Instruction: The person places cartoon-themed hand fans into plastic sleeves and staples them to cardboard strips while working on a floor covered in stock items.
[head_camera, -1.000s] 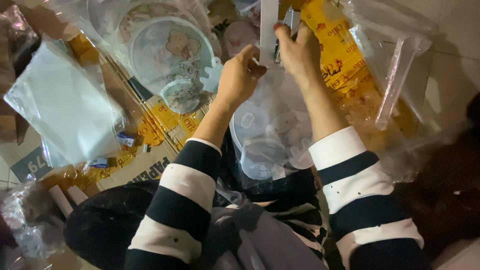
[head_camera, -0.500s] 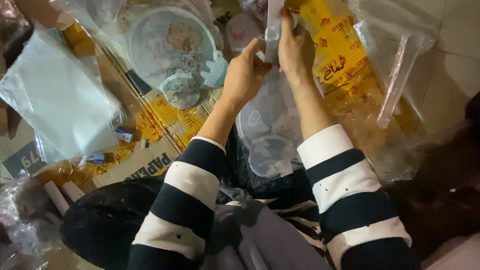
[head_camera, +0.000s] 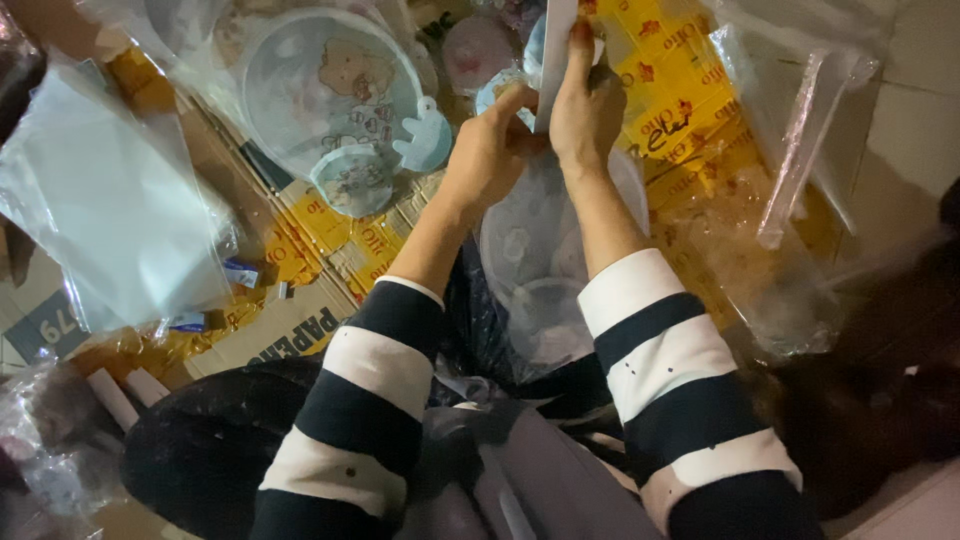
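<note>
Flattened cardboard (head_camera: 300, 325) covers the floor where I work, brown and yellow, and pale tiles (head_camera: 900, 130) show at the right side. Nearest to me I see both forearms in black-and-white striped sleeves (head_camera: 370, 400). Between them lies a clear plastic bag (head_camera: 545, 270) with round pale plastic pieces inside, and it reaches up to my hands.

Further out, my left hand (head_camera: 490, 150) is clenched on the top edge of this bag, the fingers pinched together. My right hand (head_camera: 585, 110) is just beside it, touching it, and its grip is closed on a white strip (head_camera: 555, 50); the strip stands upright and runs out of the top of the picture. I cannot tell if the strip is joined to the bag.

To the left, an empty clear bag (head_camera: 120, 210) lies flat on the cardboard. Beyond the hands there is a round transparent lid with a cartoon drawing (head_camera: 330, 90), and a smaller round piece (head_camera: 352, 182) just below it. To the right, a long narrow clear sleeve (head_camera: 800, 140) lies on crumpled plastic film.
</note>
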